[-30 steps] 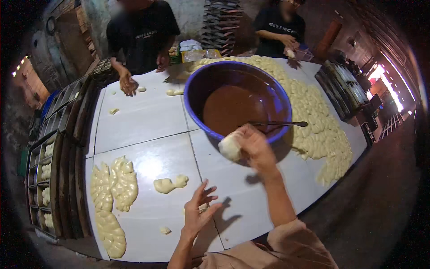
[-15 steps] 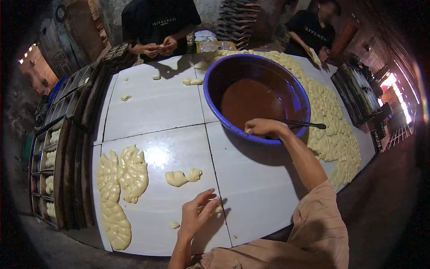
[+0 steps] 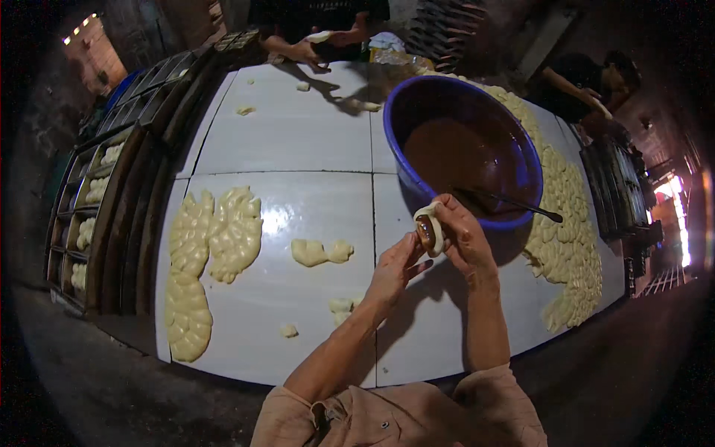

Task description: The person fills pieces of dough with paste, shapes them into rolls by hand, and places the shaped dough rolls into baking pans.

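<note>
Both my hands meet over the table, just in front of a blue tub (image 3: 402, 165). Between them is a piece of pale dough (image 3: 438, 243) with glossy brown filling in its middle. My right hand (image 3: 469, 237) grips the dough's far and right side. From the near left, my left hand (image 3: 395, 272) pinches its lower edge. Brown paste (image 3: 454, 153) lies in the tub, and a dark-handled spoon (image 3: 532, 208) leans over its near right rim. Loose dough pieces (image 3: 322, 253) lie left of my forearms.
Flattened, scored dough sheets (image 3: 237, 237) lie at the table's left. Many dough pieces (image 3: 573, 223) cover its right side. Stacked trays (image 3: 112, 231) holding dough stand beyond the left edge, more trays (image 3: 618, 179) at the right. Two people work at the far side, one holding dough (image 3: 319, 36).
My right hand has left the tub rim and come to my left hand. The dough, now showing brown filling, is lifted between both hands. The view has shifted.
</note>
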A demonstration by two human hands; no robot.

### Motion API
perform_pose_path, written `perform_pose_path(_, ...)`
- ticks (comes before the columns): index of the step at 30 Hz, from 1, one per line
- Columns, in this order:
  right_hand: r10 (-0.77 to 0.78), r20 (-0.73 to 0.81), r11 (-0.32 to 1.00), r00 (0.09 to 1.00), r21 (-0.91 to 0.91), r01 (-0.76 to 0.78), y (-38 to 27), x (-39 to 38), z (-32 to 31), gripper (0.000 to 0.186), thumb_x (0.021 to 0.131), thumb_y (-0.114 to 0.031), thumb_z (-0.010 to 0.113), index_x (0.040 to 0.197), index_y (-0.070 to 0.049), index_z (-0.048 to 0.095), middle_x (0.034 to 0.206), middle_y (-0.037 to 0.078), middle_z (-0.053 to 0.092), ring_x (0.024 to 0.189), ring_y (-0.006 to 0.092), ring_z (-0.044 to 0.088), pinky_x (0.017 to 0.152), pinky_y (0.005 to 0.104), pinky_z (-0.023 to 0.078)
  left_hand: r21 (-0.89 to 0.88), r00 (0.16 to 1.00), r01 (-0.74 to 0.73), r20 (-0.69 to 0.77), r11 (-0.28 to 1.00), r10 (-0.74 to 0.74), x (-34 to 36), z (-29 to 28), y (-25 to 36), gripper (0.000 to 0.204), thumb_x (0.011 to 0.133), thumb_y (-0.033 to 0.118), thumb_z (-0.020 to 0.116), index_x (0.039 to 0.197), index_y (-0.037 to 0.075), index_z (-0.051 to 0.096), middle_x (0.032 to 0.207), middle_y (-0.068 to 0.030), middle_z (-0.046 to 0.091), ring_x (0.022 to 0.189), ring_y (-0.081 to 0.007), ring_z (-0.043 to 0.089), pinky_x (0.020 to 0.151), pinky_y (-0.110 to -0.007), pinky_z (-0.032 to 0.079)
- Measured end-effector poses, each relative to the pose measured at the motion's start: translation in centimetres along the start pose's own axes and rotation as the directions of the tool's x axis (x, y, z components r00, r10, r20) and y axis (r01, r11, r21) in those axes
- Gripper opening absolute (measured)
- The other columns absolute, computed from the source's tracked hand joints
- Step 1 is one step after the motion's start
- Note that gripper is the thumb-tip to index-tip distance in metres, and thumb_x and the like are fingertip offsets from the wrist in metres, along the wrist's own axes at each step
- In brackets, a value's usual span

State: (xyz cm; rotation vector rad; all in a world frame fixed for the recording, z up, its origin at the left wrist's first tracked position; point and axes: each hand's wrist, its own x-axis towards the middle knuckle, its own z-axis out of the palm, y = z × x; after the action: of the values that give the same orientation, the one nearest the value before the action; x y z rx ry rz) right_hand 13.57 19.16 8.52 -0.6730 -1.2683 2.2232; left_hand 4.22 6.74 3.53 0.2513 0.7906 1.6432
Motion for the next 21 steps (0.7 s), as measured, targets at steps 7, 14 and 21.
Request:
perform_pose_path(7,0.005,0.025,0.920,1.000,-0.391,0.005,4.5,-3.5,0.6,0.024,0.093,-0.016,0.066,0.112,-0.007,0.057,0.098,0.002,0.065,0.088,0.0096,0.063,0.075,0.0254,0.052,0.016,0.975,-0.122,-0.185,0.992,0.123,-1.3,-4.9,-1.4,0.029,0.099,0.027,0.061,0.110,0.001,0.064,0.101,-0.0058,0.069,0.092,-0.0137,0.067,0.087,-0.032,0.055)
perform_pose_path(14,-0.228,0.094,0.461,0.969,-0.866,0.193,6.9,-5.5,3.7,0.041,0.084,-0.009,0.072,0.123,-0.001,0.059,0.132,0.018,0.047,0.115,0.0309,0.060,0.098,0.0393,0.053,0.109,0.945,-0.181,-0.257,0.977,0.204,-2.1,-5.8,-2.1,0.031,0.097,0.019,0.065,0.116,-0.006,0.065,0.102,-0.0097,0.069,0.088,-0.0144,0.066,0.079,-0.028,0.055)
perform_pose_path(21,-0.603,0.238,0.044,0.762,-0.943,0.330,8.9,-4.3,2.9,0.018,0.089,-0.017,0.071,0.103,-0.006,0.071,0.097,0.005,0.066,0.084,0.0153,0.060,0.082,0.0357,0.047,0.346,0.923,-0.211,-0.238,0.914,0.303,-2.5,-5.1,-1.8,0.032,0.096,0.021,0.066,0.118,-0.002,0.067,0.102,-0.0077,0.070,0.088,-0.0132,0.064,0.079,-0.029,0.054)
